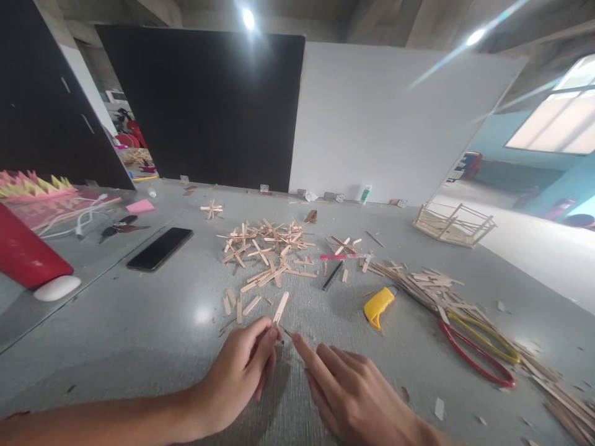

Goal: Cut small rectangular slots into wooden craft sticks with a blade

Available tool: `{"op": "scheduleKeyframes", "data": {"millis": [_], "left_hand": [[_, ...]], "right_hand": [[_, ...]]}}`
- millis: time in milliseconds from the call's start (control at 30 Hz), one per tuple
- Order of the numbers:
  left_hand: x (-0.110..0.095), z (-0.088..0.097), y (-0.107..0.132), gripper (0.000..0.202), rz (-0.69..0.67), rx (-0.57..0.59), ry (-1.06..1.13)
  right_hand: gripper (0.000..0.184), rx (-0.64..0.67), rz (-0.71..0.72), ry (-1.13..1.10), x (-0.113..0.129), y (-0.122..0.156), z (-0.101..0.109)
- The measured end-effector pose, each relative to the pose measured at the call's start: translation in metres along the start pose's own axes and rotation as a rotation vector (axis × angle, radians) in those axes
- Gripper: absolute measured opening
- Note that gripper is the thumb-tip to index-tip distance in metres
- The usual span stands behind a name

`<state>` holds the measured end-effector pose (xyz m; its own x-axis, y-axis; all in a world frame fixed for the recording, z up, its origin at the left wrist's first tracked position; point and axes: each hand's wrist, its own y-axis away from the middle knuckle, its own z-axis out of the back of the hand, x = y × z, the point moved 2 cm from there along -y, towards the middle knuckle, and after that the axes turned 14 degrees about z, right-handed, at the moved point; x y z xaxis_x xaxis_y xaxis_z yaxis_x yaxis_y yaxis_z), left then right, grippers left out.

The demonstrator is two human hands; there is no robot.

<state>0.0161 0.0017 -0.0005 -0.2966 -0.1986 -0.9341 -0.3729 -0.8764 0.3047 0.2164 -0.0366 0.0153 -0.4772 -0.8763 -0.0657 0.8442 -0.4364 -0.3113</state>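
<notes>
My left hand (248, 359) is closed around a wooden craft stick (281, 305), pinching its lower end between thumb and fingers while the upper end points away from me. Close beside it, my right hand (341, 387) is closed with the index finger stretched toward the stick. A thin, dark pointed piece (287, 332) shows at that fingertip; most of it is hidden, so its kind is unclear. Just beyond my hands lie several short cut stick pieces (251, 305). Farther off is a heap of craft sticks joined into star-like crosses (260, 253).
A yellow glue gun or cutter-like tool (379, 306), red-and-yellow-handled scissors or pliers (478, 356) and a pile of wood strips (432, 285) lie right. A black pen (333, 275) is mid-table. At left are a phone (160, 249) and a red bottle (30, 248). Panels (204, 105) stand behind.
</notes>
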Motion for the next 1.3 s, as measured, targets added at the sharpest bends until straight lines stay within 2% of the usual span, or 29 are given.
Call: {"op": "scheduleKeyframes", "data": {"millis": [100, 200, 333, 467, 1133, 1200, 1300], "left_hand": [[-0.001, 0.001, 0.001, 0.039, -0.001, 0.002, 0.014], [-0.001, 0.001, 0.003, 0.040, 0.015, 0.012, 0.012], [-0.003, 0.002, 0.005, 0.038, 0.030, -0.006, 0.010], [-0.006, 0.004, 0.007, 0.036, 0.040, -0.006, 0.017], [-0.012, 0.007, 0.011, 0.030, 0.038, 0.008, -0.064], [-0.012, 0.007, 0.012, 0.033, 0.019, 0.021, -0.109], [-0.016, 0.005, 0.015, 0.040, -0.050, 0.092, -0.245]], "right_hand": [[0.059, -0.101, 0.012, -0.024, -0.004, 0.006, -0.012], [0.061, -0.113, -0.032, -0.134, -0.005, 0.012, -0.018], [0.060, -0.148, -0.076, -0.239, -0.005, 0.018, -0.018], [0.059, -0.190, -0.119, -0.238, -0.006, 0.019, -0.016], [0.049, -0.184, -0.206, -0.215, -0.006, 0.012, -0.011], [0.044, -0.227, -0.275, -0.225, -0.008, 0.011, -0.005], [0.039, -0.392, -0.405, -0.323, -0.010, 0.007, 0.007]]}}
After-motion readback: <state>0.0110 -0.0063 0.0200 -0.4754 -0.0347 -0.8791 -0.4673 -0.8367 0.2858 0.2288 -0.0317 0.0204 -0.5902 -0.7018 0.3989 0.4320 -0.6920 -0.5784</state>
